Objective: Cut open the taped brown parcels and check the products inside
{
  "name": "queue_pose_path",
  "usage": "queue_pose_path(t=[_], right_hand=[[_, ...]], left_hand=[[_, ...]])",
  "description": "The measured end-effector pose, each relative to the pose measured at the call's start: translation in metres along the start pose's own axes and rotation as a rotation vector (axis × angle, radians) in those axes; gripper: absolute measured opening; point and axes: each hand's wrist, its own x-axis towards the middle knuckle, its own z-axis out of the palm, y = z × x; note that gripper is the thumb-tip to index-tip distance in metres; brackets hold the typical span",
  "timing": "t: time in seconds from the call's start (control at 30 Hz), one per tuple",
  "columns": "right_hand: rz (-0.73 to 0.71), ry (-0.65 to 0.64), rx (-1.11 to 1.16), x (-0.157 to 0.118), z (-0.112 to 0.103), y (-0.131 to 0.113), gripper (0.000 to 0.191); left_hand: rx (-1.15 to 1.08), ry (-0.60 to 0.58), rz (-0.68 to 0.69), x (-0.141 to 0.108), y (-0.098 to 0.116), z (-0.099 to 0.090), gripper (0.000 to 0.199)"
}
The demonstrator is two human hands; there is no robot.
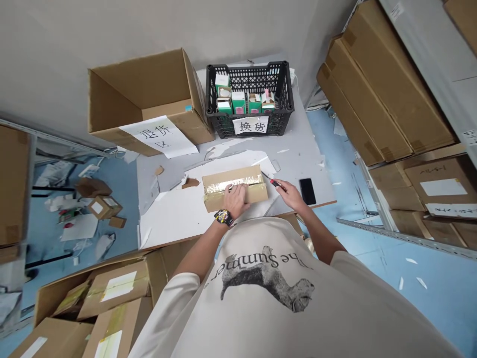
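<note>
A long brown cardboard box (216,201) with shiny tape along its top lies on the white table. My left hand (236,200), with a watch on its wrist, rests on the near side of this box, fingers bent over the tape. In my right hand (290,195) is a dark box cutter with a red part (275,183); its blade points toward the box's right end. Whether the blade touches the box is too small to tell. Right of my right hand lies a black phone (307,191).
At the table's back stand a large open carton (130,89) with a paper sign and a black crate (250,127) holding several small green-white boxes. Paper scraps lie around the tabletop (164,219). A carton of boxes (158,268) is at the near left; shelves of cartons stand right.
</note>
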Motion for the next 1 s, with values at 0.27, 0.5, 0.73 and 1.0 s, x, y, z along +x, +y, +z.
queue_pose_path(t=[0.27, 0.5, 0.73, 1.0], right_hand=[[-0.164, -0.115, -0.359, -0.008, -0.042, 0.024, 0.057], [-0.291, -0.204, -0.491, -0.002, -0.049, 0.036, 0.056], [-0.335, -0.232, -0.507, -0.004, -0.057, 0.033, 0.054], [-0.337, -0.277, -0.537, -0.007, -0.06, 0.021, 0.053]], left_hand=[[0.011, 0.063, 0.035, -0.003, -0.01, 0.02, 0.081], [0.072, 0.115, 0.075, -0.009, -0.02, 0.031, 0.074], [0.045, 0.107, 0.072, -0.014, -0.018, 0.032, 0.074], [0.029, 0.098, 0.056, -0.019, -0.021, 0.037, 0.072]])
